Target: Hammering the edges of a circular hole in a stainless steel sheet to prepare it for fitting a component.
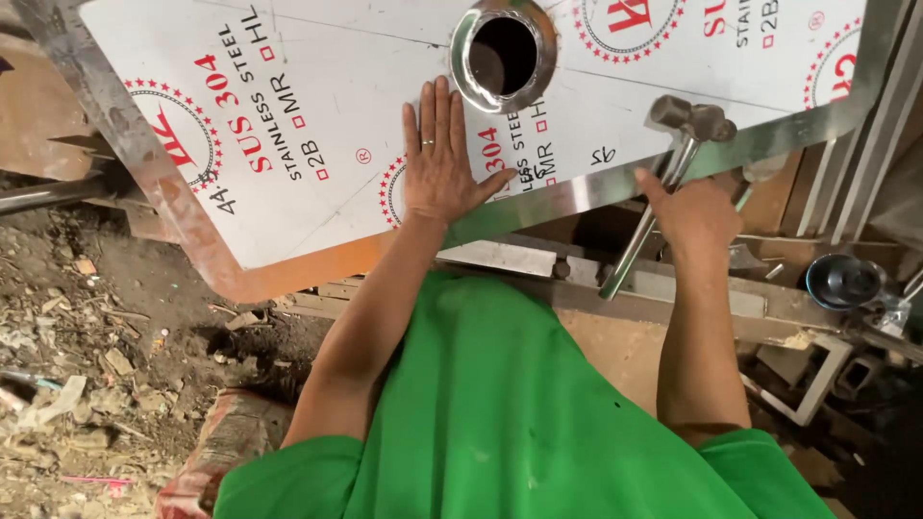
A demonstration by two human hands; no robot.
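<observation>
Fingers [435, 115] of the left hand [440, 168] lie spread on the steel sheet [317, 86] below its round hole [503, 55]; right hand [694, 213] fingers grip a hammer [663, 163] at the sheet's edge.

The steel sheet [317, 106] fills the upper half of the frame, tilted, its folded rim running from upper left down to lower centre and back up to the right; a round collar opening [503, 53] sits in it at top centre; the left hand [440, 163] lies flat on the sheet just below that opening; the right hand [694, 213], right of centre, grips a hammer [673, 159] whose head rests at the sheet's lower rim; a round dish [844, 279] lies at the right edge; rubble [77, 384] covers the lower left.
</observation>
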